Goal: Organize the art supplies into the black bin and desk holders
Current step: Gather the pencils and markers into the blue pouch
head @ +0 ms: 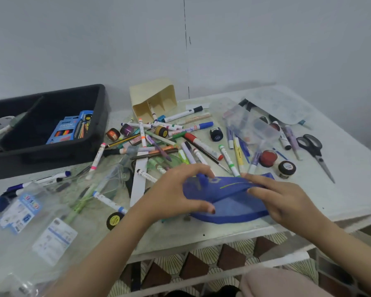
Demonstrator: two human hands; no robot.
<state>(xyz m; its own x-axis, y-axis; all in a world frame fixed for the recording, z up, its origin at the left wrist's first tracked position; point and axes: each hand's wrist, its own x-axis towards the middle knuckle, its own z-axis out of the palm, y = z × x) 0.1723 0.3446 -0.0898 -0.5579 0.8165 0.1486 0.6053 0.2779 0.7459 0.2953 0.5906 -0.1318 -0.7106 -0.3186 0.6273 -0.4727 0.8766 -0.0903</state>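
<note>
Both grips closed on blue pouch (229,203): L hand (176,194) pinches left end, R hand (287,200) right.

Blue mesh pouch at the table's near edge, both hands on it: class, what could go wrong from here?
1. The left hand and right hand hold the blue mesh pouch near the table edge; anything spilling may drop to the floor.
2. The cream holder lies on its side, so pens put in could roll out.
</note>
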